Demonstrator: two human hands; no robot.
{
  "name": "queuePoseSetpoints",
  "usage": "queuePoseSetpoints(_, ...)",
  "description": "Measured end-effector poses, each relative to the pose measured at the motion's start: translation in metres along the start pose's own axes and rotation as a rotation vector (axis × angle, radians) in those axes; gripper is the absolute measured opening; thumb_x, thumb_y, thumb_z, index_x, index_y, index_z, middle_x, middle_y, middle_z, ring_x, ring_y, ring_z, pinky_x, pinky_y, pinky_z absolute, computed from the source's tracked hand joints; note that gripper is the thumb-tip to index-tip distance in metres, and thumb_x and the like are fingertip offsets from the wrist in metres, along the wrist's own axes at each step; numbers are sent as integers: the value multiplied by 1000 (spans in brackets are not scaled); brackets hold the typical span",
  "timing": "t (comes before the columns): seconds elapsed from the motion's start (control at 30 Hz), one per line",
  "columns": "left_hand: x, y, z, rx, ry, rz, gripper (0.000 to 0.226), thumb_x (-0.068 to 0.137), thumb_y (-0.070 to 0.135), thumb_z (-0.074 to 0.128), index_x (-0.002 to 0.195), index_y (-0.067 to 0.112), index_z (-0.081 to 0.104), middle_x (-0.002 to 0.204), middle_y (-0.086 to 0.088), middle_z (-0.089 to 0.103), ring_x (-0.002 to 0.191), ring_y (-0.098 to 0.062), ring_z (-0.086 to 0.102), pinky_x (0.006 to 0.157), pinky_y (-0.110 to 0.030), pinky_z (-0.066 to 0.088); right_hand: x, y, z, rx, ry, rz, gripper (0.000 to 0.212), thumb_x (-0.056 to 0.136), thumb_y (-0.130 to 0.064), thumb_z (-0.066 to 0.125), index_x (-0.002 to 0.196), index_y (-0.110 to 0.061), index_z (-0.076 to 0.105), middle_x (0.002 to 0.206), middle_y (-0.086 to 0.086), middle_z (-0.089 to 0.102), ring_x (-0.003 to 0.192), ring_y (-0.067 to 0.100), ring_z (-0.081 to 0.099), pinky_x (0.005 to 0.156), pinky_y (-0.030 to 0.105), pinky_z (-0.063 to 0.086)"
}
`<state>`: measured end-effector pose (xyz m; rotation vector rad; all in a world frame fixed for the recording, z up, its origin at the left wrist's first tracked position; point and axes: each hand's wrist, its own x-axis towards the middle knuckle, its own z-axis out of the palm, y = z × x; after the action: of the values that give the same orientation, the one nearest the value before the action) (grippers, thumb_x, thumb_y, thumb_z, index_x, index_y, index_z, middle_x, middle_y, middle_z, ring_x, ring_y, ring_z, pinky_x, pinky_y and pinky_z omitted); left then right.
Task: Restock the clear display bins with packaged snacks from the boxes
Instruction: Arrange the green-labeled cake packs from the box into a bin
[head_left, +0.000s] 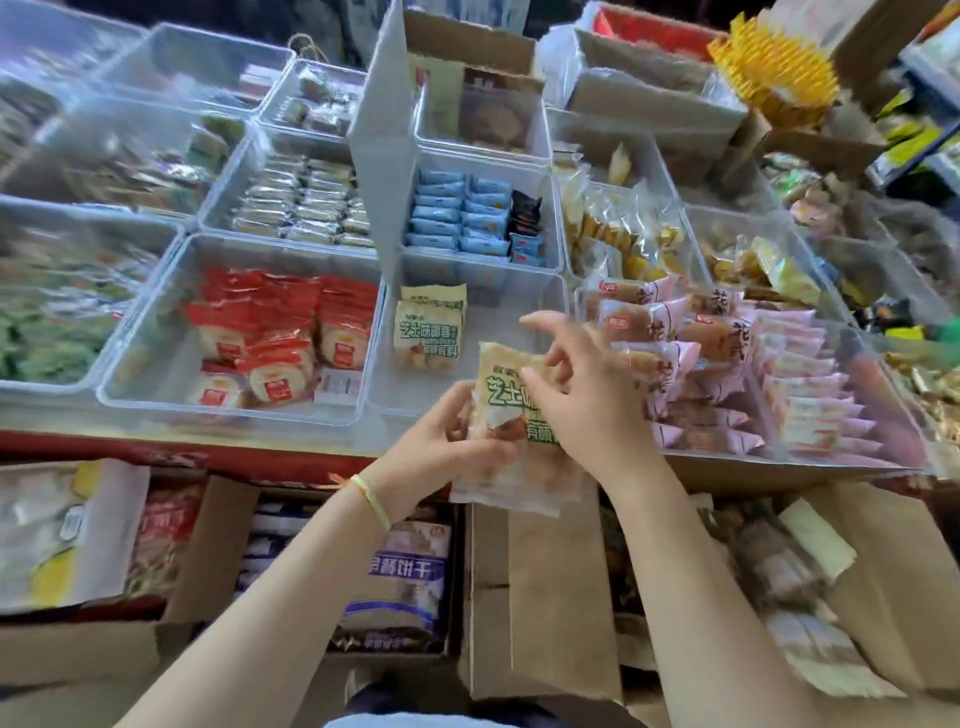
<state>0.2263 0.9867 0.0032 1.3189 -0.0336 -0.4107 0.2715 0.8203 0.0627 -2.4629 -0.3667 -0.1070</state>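
Note:
My left hand (447, 441) grips a stack of pale snack packets (506, 415) with green lettering, held over the front edge of the display. My right hand (582, 395) lies on top of the stack, thumb and fingers pinching the top packet. Just beyond stands a clear bin (498, 322), nearly bare, with two matching packets (428, 330) upright at its far left. Below my arms sit open cardboard boxes (545, 597) holding more packaged snacks.
Left of that bin, another clear bin (156, 332) holds red packets; to the right, pink bread packets (691, 358) fill a bin. Blue packets (457, 218) sit behind. A tall clear divider (379, 156) rises mid-table. A purple-labelled bag (400, 577) lies in the box below.

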Motion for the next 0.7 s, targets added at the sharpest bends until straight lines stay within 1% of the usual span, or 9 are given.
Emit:
queuePoseSetpoints(0.1, -4, -2, -37, -144, 51, -9, 61, 74, 25, 75, 130, 28, 52, 115, 3, 70, 110, -17, 65, 93, -33, 50, 11, -9, 29, -24, -113, -9, 25, 98, -32, 60, 121, -34, 69, 114, -7, 48, 113, 13, 49, 97, 27, 37)
queuePoseSetpoints(0.2, -2, -3, -62, -241, 131, 1, 45, 84, 23, 64, 128, 22, 54, 122, -1, 68, 116, -19, 62, 101, -39, 47, 15, -12, 52, 267, -217, 250, 38, 98, -43, 57, 136, -45, 52, 131, -14, 44, 123, 5, 46, 107, 31, 38)
queuePoseSetpoints(0.23, 0, -3, -68, -249, 146, 6, 44, 86, 25, 62, 129, 21, 54, 126, -4, 66, 120, -22, 61, 103, -42, 45, 16, -15, 60, 418, -236, 360, 44, 96, -48, 59, 138, -46, 45, 132, -15, 49, 122, 6, 50, 108, 35, 40)
queuePoseSetpoints(0.3, 7, -3, -78, -244, 188, 12, 42, 90, 29, 60, 130, 17, 54, 128, -5, 65, 122, -24, 59, 102, -42, 46, 19, -19, 77, 767, -289, 588, 51, 91, -53, 65, 136, -38, 46, 128, -11, 63, 119, 11, 60, 108, 47, 45)
queuePoseSetpoints(0.4, 20, 1, -89, -178, 298, 16, 28, 94, 32, 62, 116, 16, 59, 112, 0, 71, 110, -20, 65, 92, -36, 51, 24, -26, 91, 1115, -346, 842, 45, 92, -46, 67, 131, -27, 56, 119, 2, 72, 110, 23, 70, 92, 55, 56)
queuePoseSetpoints(0.47, 29, 3, -94, -113, 306, 19, 21, 96, 29, 58, 114, 17, 59, 98, 4, 72, 93, -10, 66, 78, -27, 53, 27, -25, 96, 1167, -308, 869, 36, 94, -39, 66, 126, -24, 59, 119, 8, 71, 106, 30, 71, 82, 59, 58)
queuePoseSetpoints(0.53, 36, 1, -98, -95, 301, 0, 16, 98, 28, 57, 111, 19, 60, 91, 6, 71, 84, -7, 65, 68, -22, 54, 29, -21, 103, 1126, -235, 852, 31, 95, -36, 66, 123, -25, 59, 119, 7, 71, 105, 31, 71, 83, 62, 57)
queuePoseSetpoints(0.63, 45, -2, -96, -181, 381, -40, 27, 95, 37, 62, 109, 14, 61, 98, -3, 73, 89, -15, 69, 79, -39, 57, 33, -23, 114, 1081, -157, 821, 25, 95, -36, 66, 119, -28, 60, 116, 3, 73, 106, 28, 71, 88, 61, 55)
queuePoseSetpoints(0.7, 52, -3, -95, -226, 491, -55, 28, 94, 33, 63, 103, 7, 59, 83, -2, 70, 75, -11, 67, 73, -36, 54, 35, -26, 123, 1082, -117, 803, 28, 96, -36, 66, 121, -25, 60, 118, 2, 72, 107, 27, 71, 89, 56, 57)
